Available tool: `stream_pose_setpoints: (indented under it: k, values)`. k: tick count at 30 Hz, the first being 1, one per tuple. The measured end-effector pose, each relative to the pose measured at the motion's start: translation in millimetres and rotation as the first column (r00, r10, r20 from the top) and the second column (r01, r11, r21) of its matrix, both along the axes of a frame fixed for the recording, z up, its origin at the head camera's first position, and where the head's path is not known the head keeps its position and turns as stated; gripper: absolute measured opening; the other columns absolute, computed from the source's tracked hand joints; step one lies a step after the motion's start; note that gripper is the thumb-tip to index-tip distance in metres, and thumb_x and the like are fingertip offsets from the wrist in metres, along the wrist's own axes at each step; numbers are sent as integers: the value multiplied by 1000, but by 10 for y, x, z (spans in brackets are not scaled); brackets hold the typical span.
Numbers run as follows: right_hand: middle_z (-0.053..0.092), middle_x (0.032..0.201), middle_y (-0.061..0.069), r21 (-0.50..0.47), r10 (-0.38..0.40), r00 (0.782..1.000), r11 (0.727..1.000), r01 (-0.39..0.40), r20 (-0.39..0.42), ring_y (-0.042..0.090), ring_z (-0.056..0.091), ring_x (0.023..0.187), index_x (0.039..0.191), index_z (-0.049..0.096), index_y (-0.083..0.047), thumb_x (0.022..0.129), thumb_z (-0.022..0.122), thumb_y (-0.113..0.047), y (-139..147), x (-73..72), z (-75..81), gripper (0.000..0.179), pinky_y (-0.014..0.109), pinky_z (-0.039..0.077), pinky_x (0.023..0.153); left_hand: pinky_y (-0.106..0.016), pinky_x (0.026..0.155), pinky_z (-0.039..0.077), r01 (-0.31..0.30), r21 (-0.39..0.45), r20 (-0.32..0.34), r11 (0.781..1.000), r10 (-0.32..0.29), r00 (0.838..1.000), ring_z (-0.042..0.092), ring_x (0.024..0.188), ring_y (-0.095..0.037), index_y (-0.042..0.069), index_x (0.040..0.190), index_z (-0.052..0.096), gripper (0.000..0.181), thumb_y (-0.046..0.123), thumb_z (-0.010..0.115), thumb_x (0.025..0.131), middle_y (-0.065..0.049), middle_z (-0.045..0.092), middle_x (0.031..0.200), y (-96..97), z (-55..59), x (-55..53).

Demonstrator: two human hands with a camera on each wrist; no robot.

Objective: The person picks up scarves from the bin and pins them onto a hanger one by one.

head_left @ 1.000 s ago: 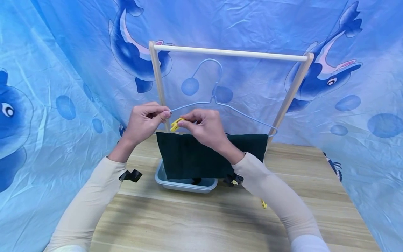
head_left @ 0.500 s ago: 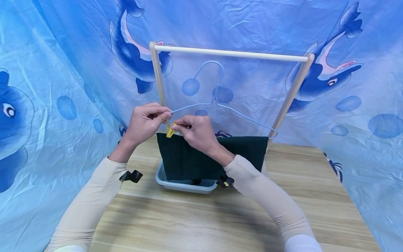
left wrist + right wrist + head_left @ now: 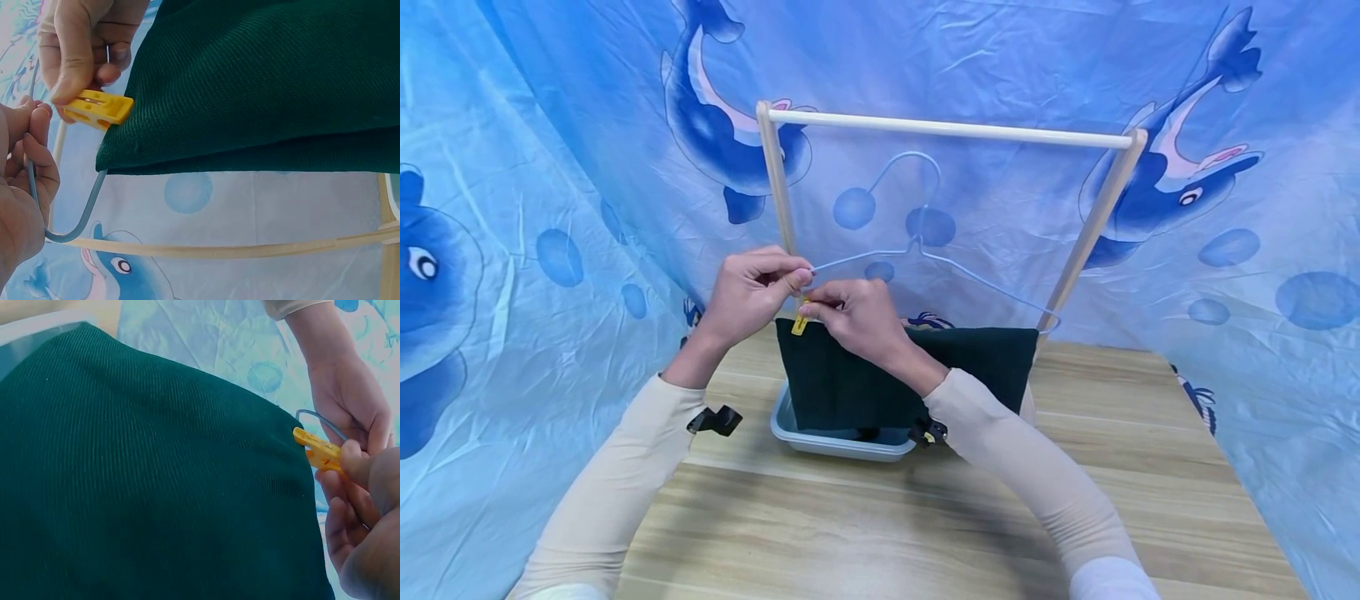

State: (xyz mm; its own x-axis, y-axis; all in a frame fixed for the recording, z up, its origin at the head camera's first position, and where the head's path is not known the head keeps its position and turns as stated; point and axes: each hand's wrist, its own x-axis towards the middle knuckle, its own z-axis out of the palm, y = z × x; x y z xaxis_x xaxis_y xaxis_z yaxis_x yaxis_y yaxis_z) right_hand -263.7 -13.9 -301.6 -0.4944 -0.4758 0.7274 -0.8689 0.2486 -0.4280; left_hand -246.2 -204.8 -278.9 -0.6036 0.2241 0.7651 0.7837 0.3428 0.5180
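Note:
A dark green ribbed cloth (image 3: 850, 375) hangs folded over the lower bar of a light blue wire hanger (image 3: 880, 252). My left hand (image 3: 751, 292) pinches the hanger near its left end, where the wire bends round, as the left wrist view shows. Between thumb and fingers my right hand (image 3: 865, 321) pinches a yellow clothespin (image 3: 100, 109). In the right wrist view the tip of this clothespin (image 3: 315, 449) sits at the cloth's upper corner, beside the hanger wire (image 3: 322, 419). Whether its tips have closed over the fabric I cannot tell.
Behind the hanger stands a wooden rack with a pale top rail (image 3: 947, 127). Under the cloth, a light blue tray (image 3: 850, 447) with something dark inside rests on the wood-grain table (image 3: 850, 525). A blue curtain printed with dolphins (image 3: 587, 125) surrounds the table.
My right hand has moved left and slightly down, bringing the clothespin from beside the hanger to the cloth's upper left corner. The hanger's hook has dipped a little; my left hand keeps its grip.

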Motion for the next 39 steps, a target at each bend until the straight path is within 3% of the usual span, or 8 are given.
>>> stream_pose_setpoints:
  k: [9,16,23,39]
  values:
    - [78,92,0,91,-20,979,996,1,205,5,69,77,113,78,-7,91,80,-27,43,1,43,30,18,54,67,-23,55,36,-9,-27,-11,1000,9,1000,49,63,-12,-3,95,79,10,-8,71,91,-7,66,76,-5,-25,-15]
    - [78,104,0,102,-35,959,995,7,280,6,70,86,120,75,-10,91,80,-32,105,27,63,38,21,55,69,-22,54,38,-3,-22,-1,1000,3,1000,53,64,-11,-4,95,79,10,-8,71,91,-8,67,77,-2,-21,-11]
    - [77,106,0,40,-18,964,999,8,266,5,70,85,119,75,-10,92,79,-30,280,122,101,35,24,57,76,-22,53,38,-18,-23,5,1000,18,1000,54,64,-11,-5,95,79,10,-8,70,91,-8,66,76,-32,-19,-17]
    - [77,102,2,-127,42,976,992,-15,212,12,69,88,120,75,-9,92,79,-23,977,413,87,32,32,58,72,-22,51,36,-45,-6,24,999,45,999,51,62,-12,-4,94,79,10,-8,71,91,-7,65,75,-71,-11,-1]
